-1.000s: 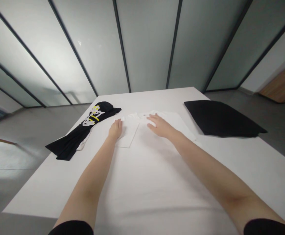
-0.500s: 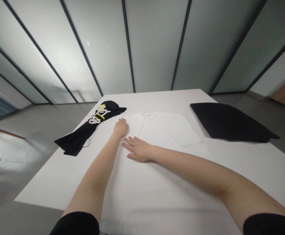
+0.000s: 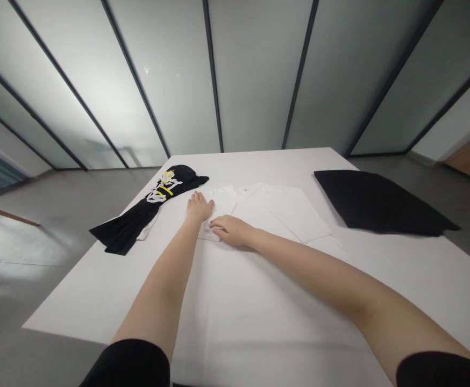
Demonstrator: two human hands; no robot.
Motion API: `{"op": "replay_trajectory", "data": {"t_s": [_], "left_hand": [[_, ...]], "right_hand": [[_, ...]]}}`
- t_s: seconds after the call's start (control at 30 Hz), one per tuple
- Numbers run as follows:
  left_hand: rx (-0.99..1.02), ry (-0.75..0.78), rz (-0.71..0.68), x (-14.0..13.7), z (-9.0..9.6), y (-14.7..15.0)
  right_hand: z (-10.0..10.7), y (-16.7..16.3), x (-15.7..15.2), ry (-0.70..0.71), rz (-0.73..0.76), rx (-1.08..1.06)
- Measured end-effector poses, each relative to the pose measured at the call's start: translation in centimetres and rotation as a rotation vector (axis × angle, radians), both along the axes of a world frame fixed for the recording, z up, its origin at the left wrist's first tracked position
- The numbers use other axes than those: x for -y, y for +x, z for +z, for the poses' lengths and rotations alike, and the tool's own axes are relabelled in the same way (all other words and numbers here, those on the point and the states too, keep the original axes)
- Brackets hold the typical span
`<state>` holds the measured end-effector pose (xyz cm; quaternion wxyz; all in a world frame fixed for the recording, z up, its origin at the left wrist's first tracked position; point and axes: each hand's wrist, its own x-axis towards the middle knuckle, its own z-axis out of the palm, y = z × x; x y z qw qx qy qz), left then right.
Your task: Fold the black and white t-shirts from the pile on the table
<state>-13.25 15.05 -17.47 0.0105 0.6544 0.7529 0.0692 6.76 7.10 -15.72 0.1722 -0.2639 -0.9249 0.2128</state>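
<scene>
A white T-shirt (image 3: pixel 255 279) lies spread on the white table, collar at the far end. Both of its sleeves lie over the body, the right one flat and in full view. My left hand (image 3: pixel 199 207) rests palm down on the shirt's upper left side, fingers stretched out. Close beside it, my right hand (image 3: pixel 235 231) is over the left sleeve, its fingers loosely bent and the thumb a little apart. I see no cloth gripped in either hand; the underside of the right hand is hidden.
A black garment with a white and yellow print (image 3: pixel 164 188) lies bunched along the table's left edge. Folded black cloth (image 3: pixel 372 201) lies at the right, reaching past the edge. The white table (image 3: pixel 77 293) stands before frosted glass panels (image 3: pixel 255 75).
My right hand has moved slightly away from me and to the right, and its spread fingers have bent. My left hand has stayed nearly in place, fingers shifted a little.
</scene>
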Motion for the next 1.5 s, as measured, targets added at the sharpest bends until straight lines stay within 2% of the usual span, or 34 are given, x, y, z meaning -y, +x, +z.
{"op": "replay_trajectory", "data": {"t_s": [0.1, 0.23, 0.3, 0.43, 0.47, 0.53, 0.57, 0.63, 0.73, 0.8, 0.9, 1.0, 1.07, 1.1, 1.17, 1.27, 1.37, 1.5], "left_hand": [[0.016, -0.006, -0.007, -0.1, -0.1, -0.1], [0.033, 0.011, 0.024, 0.2, 0.0, 0.0], [0.038, 0.039, 0.061, 0.4, 0.1, 0.1], [0.058, 0.106, 0.104, 0.7, 0.0, 0.3], [0.067, 0.127, 0.106, 0.7, 0.0, 0.3], [0.091, 0.198, 0.088, 0.8, 0.1, 0.3], [0.111, 0.244, 0.050, 0.8, 0.2, 0.4], [0.191, 0.321, -0.113, 1.1, 0.4, 0.5], [0.447, 0.317, -0.424, 1.8, 0.7, 1.0], [0.700, 0.305, -0.492, 2.1, 1.0, 1.8], [1.183, 0.284, -0.400, 1.1, 1.6, 3.6], [1.676, 0.136, -0.243, -1.1, 2.4, 5.0], [1.867, -0.004, -0.123, -2.5, 2.5, 5.2], [1.900, -0.065, -0.070, -3.1, 2.4, 5.1], [1.852, -0.133, -0.005, -3.8, 2.0, 4.3], [1.605, -0.117, -0.039, -4.4, 1.1, 2.5], [1.392, -0.031, -0.050, -4.8, 0.5, 1.2], [1.277, 0.121, 0.043, -4.8, 0.2, 0.3]], "right_hand": [[-0.7, 0.0, -1.9, 0.064, -0.202, 0.146], [-1.6, 0.7, -3.9, 0.039, -0.363, 0.300], [-1.6, 1.1, -4.7, 0.024, -0.380, 0.318], [-0.4, 2.8, -7.1, 0.004, -0.266, 0.296], [0.0, 3.7, -7.8, 0.012, -0.279, 0.273], [0.7, 5.9, -9.2, 0.056, -0.421, 0.228], [0.9, 7.2, -9.8, 0.094, -0.550, 0.224], [0.9, 9.8, -10.7, 0.125, -0.696, 0.238], [0.0, 12.7, -11.3, 0.137, -0.789, 0.270], [-0.9, 13.5, -11.4, 0.156, -0.790, 0.302], [-1.8, 13.7, -11.9, 0.174, -0.746, 0.345], [-2.2, 13.5, -12.5, 0.140, -0.734, 0.369], [-2.2, 13.6, -12.8, 0.105, -0.735, 0.384], [-2.2, 13.7, -12.8, 0.090, -0.736, 0.388], [-2.2, 13.8, -12.9, 0.071, -0.736, 0.382], [-2.1, 13.9, -12.8, 0.048, -0.745, 0.358], [-2.0, 14.0, -12.8, 0.032, -0.763, 0.350], [-2.0, 14.9, -12.8, 0.017, -0.823, 0.358]]}}
